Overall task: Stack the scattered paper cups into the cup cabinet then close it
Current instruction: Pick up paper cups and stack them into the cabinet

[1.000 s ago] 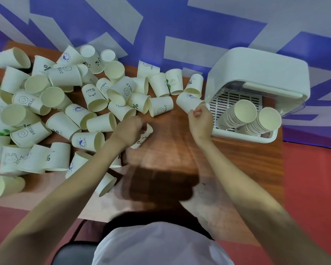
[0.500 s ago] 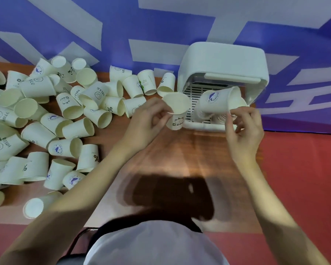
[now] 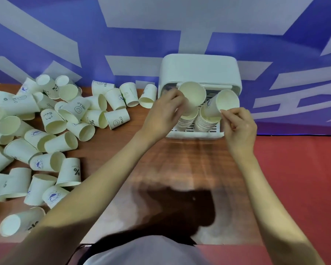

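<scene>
left grip (image 3: 163, 113): curled round a paper cup (image 3: 193, 96), mouth toward the camera, just above the left stack (image 3: 187, 119)
right grip (image 3: 239, 125): pinching the rim of a second cup (image 3: 221, 104), seated atop the right stack (image 3: 205, 121) (tilted)
cup cabinet (image 3: 199, 69): white, open, just beyond both grips; both stacks inside on its slotted tray (image 3: 195, 133)
scattered cups (image 3: 65, 121): lying well left of the left grip on the wooden table (image 3: 180, 165)

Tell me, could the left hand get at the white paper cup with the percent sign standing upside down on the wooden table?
Probably not right away: the left hand grips a white paper cup at the white plastic cup cabinet. The percent-sign cup stands unblocked on the brown wooden table.
</scene>
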Demonstrator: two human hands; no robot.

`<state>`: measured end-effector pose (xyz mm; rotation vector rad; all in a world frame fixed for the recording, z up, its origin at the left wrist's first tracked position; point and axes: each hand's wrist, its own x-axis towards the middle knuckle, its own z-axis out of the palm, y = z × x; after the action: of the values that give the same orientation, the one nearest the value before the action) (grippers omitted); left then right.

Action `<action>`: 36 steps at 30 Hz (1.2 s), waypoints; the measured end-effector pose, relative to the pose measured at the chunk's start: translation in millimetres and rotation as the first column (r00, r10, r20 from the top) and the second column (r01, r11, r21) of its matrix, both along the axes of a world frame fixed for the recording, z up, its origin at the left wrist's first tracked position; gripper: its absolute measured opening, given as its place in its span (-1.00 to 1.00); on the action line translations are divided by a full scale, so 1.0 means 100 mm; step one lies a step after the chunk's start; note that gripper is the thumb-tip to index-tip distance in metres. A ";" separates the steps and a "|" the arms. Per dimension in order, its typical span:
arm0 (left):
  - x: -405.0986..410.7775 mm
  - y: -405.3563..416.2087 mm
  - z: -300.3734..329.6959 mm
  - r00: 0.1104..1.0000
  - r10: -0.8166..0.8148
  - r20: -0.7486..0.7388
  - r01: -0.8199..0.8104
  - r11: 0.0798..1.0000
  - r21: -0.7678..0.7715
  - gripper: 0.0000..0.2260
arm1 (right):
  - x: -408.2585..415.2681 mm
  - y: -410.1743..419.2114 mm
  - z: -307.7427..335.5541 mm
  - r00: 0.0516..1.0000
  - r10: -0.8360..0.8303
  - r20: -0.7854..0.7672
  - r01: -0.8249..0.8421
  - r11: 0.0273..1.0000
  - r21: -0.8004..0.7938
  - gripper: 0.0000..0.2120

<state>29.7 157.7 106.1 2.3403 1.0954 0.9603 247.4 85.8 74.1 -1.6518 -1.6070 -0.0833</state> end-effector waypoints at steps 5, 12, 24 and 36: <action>0.07 -0.01 -0.13 0.999 0.012 -0.052 -0.013 1.000 -0.011 -0.88 | 0.07 0.06 -0.16 0.997 0.057 0.044 -0.051 0.991 -0.122 -0.85; 0.21 0.07 -0.24 0.992 0.025 -0.122 -0.028 0.999 -0.025 -0.86 | 0.06 0.16 -0.28 0.990 0.131 0.046 -0.116 0.965 -0.236 -0.90; 0.21 0.10 -0.56 0.928 -0.043 -0.370 -0.037 0.977 -0.208 -0.82 | -0.02 0.19 -0.34 0.993 0.120 0.000 -0.111 0.914 -0.390 -0.84; -0.95 -0.68 -0.65 0.949 0.128 -0.288 -0.196 0.955 -0.224 -0.76 | -1.09 -0.25 -0.32 0.976 0.215 -0.044 -0.214 0.883 -0.419 -0.77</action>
<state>-64.9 89.8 40.7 2.2412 1.4452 0.5216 138.7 60.7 42.3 -1.7713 -1.8958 0.4048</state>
